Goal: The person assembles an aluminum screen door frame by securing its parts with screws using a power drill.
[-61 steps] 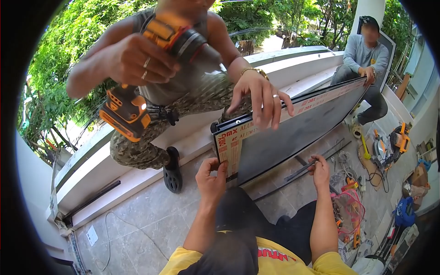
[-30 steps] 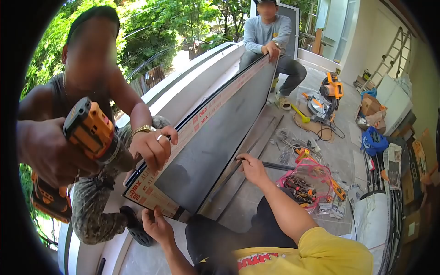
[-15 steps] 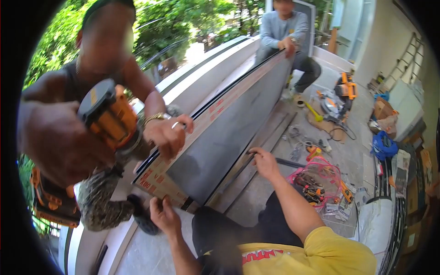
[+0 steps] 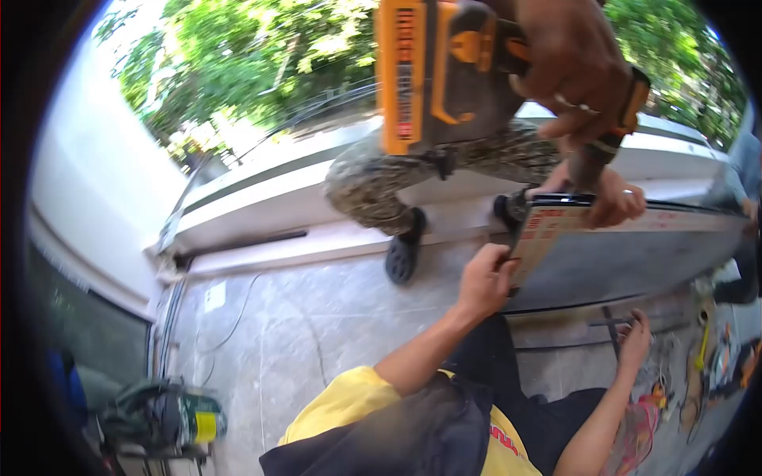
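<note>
A grey framed panel [image 4: 627, 258] stands on its long edge, with printed protective tape along its frame. My left hand [image 4: 486, 284] is closed around the near end of that frame. My right hand [image 4: 633, 341] is lower and to the right, fingers pinched on a thin dark strip [image 4: 607, 323] below the panel. Above the panel's near corner, a co-worker's hand [image 4: 575, 63] grips an orange and black cordless drill [image 4: 468, 75], its nose pointing down at the frame. The co-worker's other hand [image 4: 615, 202] rests on the top edge there.
The co-worker's camouflage-clad leg [image 4: 369, 182] and dark shoe [image 4: 405, 254] are beside the panel. A green machine [image 4: 171, 420] stands at lower left, and cables [image 4: 230, 325] cross the tiled floor. Tools and a pink bag [image 4: 635, 432] lie at right. Another person [image 4: 742, 182] is at the panel's far end.
My view has swung left, so the panel appears farther right. The co-worker's drill has come over the panel's near corner. Both my hands keep their holds.
</note>
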Demonstrator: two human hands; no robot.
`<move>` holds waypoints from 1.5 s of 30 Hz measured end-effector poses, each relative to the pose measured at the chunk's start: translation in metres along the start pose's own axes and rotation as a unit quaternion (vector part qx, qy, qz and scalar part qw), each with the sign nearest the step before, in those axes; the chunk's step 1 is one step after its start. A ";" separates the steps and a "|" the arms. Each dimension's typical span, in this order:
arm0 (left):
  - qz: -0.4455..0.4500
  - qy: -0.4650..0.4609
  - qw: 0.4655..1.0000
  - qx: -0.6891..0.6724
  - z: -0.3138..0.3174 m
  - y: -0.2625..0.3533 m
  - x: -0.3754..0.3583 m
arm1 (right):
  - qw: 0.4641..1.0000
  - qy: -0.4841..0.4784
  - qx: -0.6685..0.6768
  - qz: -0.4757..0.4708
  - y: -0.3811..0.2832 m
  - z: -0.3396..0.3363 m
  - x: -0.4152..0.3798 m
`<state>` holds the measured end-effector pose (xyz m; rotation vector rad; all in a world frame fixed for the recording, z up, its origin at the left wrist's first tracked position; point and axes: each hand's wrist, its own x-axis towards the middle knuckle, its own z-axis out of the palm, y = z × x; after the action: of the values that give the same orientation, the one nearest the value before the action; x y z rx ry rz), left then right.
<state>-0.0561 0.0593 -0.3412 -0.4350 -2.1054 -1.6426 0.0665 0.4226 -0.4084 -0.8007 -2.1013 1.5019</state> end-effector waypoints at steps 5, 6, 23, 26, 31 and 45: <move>-0.001 -0.049 0.999 0.018 -0.005 0.004 0.004 | 0.998 0.005 0.067 -0.012 -0.005 0.011 0.002; 0.012 -0.041 0.999 0.023 -0.004 0.006 0.005 | 0.998 -0.004 0.053 -0.023 -0.004 0.012 0.002; 0.011 -0.011 1.000 0.027 0.000 0.002 -0.001 | 0.999 0.013 -0.029 -0.044 -0.027 0.017 -0.013; -0.009 -0.020 0.999 0.032 -0.003 -0.001 0.001 | 0.997 0.018 -0.046 -0.061 -0.031 0.018 -0.017; 0.007 -0.038 0.995 0.087 -0.005 0.004 0.000 | 0.997 0.016 -0.055 -0.057 -0.032 0.016 -0.017; 0.057 -0.023 0.996 0.071 -0.003 -0.004 -0.001 | 0.990 0.031 -0.090 -0.105 -0.033 0.015 -0.025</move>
<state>-0.0564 0.0553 -0.3448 -0.5399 -2.1713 -1.4221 0.0686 0.3873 -0.3828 -0.6536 -2.2200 1.1770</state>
